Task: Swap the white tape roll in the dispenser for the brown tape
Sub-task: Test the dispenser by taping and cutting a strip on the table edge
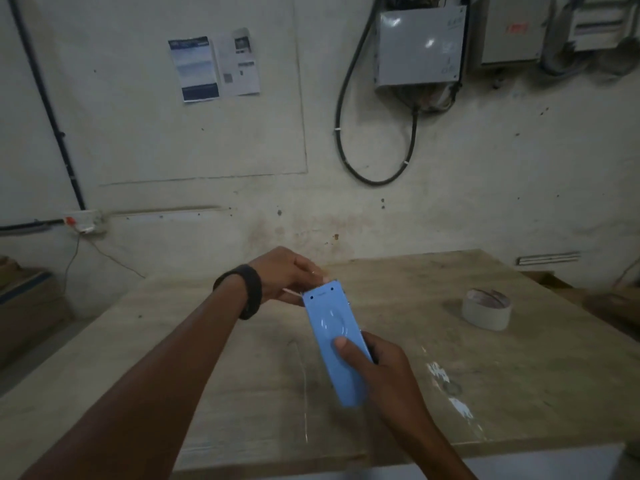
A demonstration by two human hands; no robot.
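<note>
A light blue tape dispenser (334,341) is held above the wooden table (519,393), its flat side facing me. My right hand (377,365) grips its near end, thumb pressed on the blue face. My left hand (291,277), with a black band on the wrist, pinches at the far end of the dispenser, where a thin pale strip shows between the fingers. A pale, whitish tape roll (486,308) lies flat on the table to the right, apart from both hands. Whatever roll is inside the dispenser is hidden. No brown roll is visible.
The table stands against a stained wall with cables and metal electrical boxes (420,46). Cardboard boxes (27,306) sit on the left beside the table. White scuff marks (450,389) lie on the tabletop right of my right hand.
</note>
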